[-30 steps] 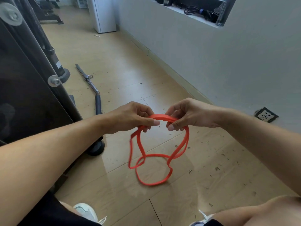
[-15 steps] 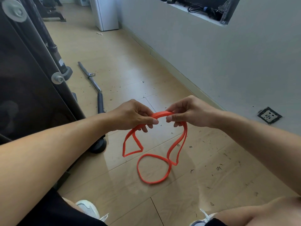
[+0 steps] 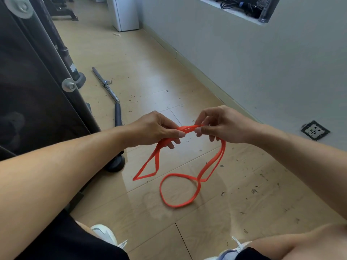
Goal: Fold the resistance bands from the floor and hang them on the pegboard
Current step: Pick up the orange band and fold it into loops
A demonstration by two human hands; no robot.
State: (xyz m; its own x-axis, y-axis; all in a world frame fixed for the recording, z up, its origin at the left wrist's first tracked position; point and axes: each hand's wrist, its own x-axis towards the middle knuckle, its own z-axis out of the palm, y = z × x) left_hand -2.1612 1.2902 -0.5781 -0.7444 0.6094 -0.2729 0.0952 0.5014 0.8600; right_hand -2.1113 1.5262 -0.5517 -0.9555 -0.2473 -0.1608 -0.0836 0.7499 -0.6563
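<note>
Both hands are out in front of the person, close together above the wooden floor (image 3: pixel 234 184). The left hand (image 3: pixel 154 128) has its grip closed on the orange resistance band (image 3: pixel 178 192), thumb pressed onto the gathered strands with the other fingers curled under them. The right hand (image 3: pixel 223 124) pinches the same bundle just beside it, thumb and first finger clamped on the band and the remaining fingers loosely bent; only a short stretch of doubled band shows between the 2 grips.

From the left hand 1 narrow loop hangs down and ends in a flat corner. From the right hand 2 strands drop side by side, cross, and open into a round loop lower down. Whether that lowest loop touches the floor I cannot tell.

A metal bar (image 3: pixel 107 85) with a dark handle lies on the floor further off, beside the black frame of a gym machine (image 3: pixel 37 81). A wall socket (image 3: pixel 315 130) sits low on the grey wall to the right. White shoes (image 3: pixel 105 233) show at the bottom edge.
</note>
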